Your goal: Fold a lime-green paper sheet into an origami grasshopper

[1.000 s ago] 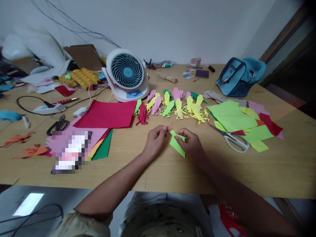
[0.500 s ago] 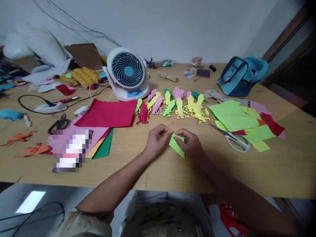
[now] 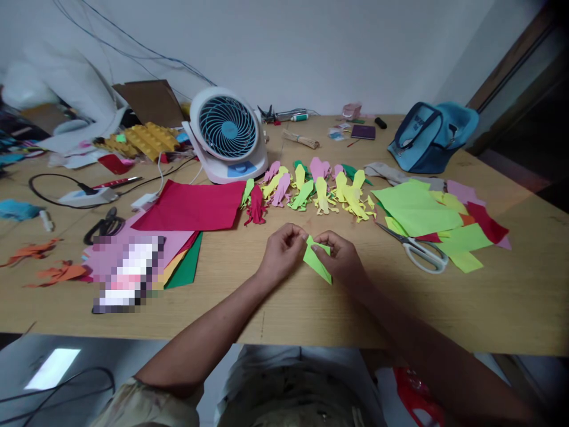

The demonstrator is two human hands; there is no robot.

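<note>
A folded piece of lime-green paper [image 3: 317, 265] is held just above the front middle of the table. My right hand [image 3: 340, 259] pinches it from the right, thumb on its face. From the left, my left hand [image 3: 283, 252] has its fingertips closed at the paper's upper corner; what exactly they grip there is partly hidden. The lower point of the paper hangs free toward me. Beyond my hands stand several folded paper figures [image 3: 322, 196] in yellow, green, pink and red.
White-handled scissors [image 3: 424, 255] lie on the right beside stacked lime paper sheets [image 3: 413, 210]. A red sheet [image 3: 195, 204] tops coloured paper on the left, near a phone-like blurred item [image 3: 128, 273]. A fan [image 3: 229, 133] and a blue bag [image 3: 433, 136] stand behind.
The view has shifted very slightly. My left fingertips have drawn back a little from the paper's upper corner, so more of it shows; both hands otherwise stay in place.
</note>
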